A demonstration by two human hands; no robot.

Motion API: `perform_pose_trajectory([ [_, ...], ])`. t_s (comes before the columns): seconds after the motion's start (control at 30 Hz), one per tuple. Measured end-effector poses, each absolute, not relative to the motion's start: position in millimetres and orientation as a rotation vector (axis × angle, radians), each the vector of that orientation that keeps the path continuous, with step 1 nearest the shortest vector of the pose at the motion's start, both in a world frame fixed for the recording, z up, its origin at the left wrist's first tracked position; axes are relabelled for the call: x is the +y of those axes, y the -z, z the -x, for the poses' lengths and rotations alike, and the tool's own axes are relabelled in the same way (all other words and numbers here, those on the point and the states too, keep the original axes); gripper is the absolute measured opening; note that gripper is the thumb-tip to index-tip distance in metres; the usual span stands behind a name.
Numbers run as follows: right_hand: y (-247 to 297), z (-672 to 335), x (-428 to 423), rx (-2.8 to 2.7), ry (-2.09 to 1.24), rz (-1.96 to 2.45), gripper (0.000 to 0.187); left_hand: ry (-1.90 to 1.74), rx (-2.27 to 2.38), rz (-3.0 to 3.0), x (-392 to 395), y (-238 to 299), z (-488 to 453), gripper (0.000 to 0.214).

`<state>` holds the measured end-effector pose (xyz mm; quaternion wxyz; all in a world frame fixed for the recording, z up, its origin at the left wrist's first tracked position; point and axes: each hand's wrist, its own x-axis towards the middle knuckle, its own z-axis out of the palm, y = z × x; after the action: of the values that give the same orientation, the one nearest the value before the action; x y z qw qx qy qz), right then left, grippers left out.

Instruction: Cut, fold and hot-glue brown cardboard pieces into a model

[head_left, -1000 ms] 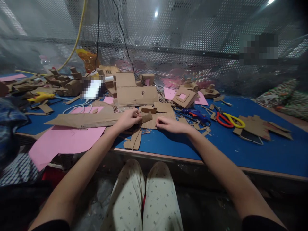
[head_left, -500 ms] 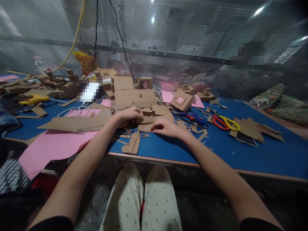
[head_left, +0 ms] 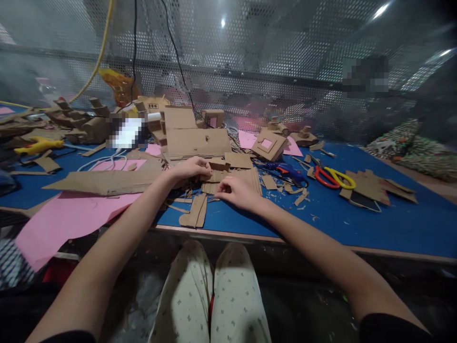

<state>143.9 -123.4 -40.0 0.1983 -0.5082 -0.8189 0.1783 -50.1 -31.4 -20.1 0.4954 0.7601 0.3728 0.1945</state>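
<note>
My left hand (head_left: pixel 193 169) is closed, its fingertips pinched at the edge of a small piece of cardboard (head_left: pixel 218 166) that lies among others. Close by on its right, my right hand (head_left: pixel 238 191) rests with curled fingers at the near edge of a flat corrugated cardboard sheet (head_left: pixel 256 180). Whatever is between those right fingertips is too small to make out. Just in front of both hands lie cut cardboard strips (head_left: pixel 194 211) and thin shreds. Behind them a large cardboard panel (head_left: pixel 198 143) stands tilted.
To the right are a blue glue gun (head_left: pixel 287 172), red-and-yellow-handled scissors (head_left: pixel 333 177) and cardboard offcuts (head_left: pixel 371 188). Pink paper (head_left: pixel 71 219) hangs over the front edge at left. A yellow glue gun (head_left: pixel 39 145), a lit phone (head_left: pixel 128 133) and cardboard models (head_left: pixel 85 121) stand farther left.
My right hand has shifted slightly left, nearer to my left hand, along the cardboard edge. My left hand stays pinched in about the same place. The view has turned slightly.
</note>
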Motion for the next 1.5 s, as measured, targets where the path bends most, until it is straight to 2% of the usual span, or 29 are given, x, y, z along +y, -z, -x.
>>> perform_pose_trajectory([
  [0.2,39,-138,-128,-2.477,-0.288,1.415,0.015,-0.460,0.893,-1.828,-26,24,50,0.014],
  [0.3,38,-142,-126,-2.555,-0.310,1.348,0.015,-0.485,0.914,-1.801,-25,26,50,0.014],
  [0.57,24,-170,-120,-2.599,-0.722,1.138,0.016,-0.481,0.942,-1.838,-28,26,51,0.012],
  [0.7,25,-179,-114,-2.408,-1.025,1.089,0.017,-0.471,0.961,-1.848,-30,25,51,0.012],
  [0.77,27,-179,-111,-2.327,-1.069,1.071,0.017,-0.472,0.965,-1.834,-32,24,51,0.013],
  [0.97,30,-171,-112,-2.384,-0.849,1.086,0.013,-0.477,0.909,-1.814,-30,25,51,0.013],
  [1.2,31,-163,-120,-2.633,-0.441,1.115,0.009,-0.488,0.944,-1.796,-27,26,50,0.012],
  [1.27,28,-168,-120,-2.650,-0.528,1.110,0.010,-0.476,0.946,-1.804,-27,27,50,0.012],
  [1.43,23,-184,-114,-2.424,-1.049,1.028,0.014,-0.450,0.969,-1.839,-29,24,50,0.015],
  [1.5,21,-182,-111,-2.337,-1.083,1.055,0.016,-0.436,0.980,-1.847,-30,22,50,0.016],
])
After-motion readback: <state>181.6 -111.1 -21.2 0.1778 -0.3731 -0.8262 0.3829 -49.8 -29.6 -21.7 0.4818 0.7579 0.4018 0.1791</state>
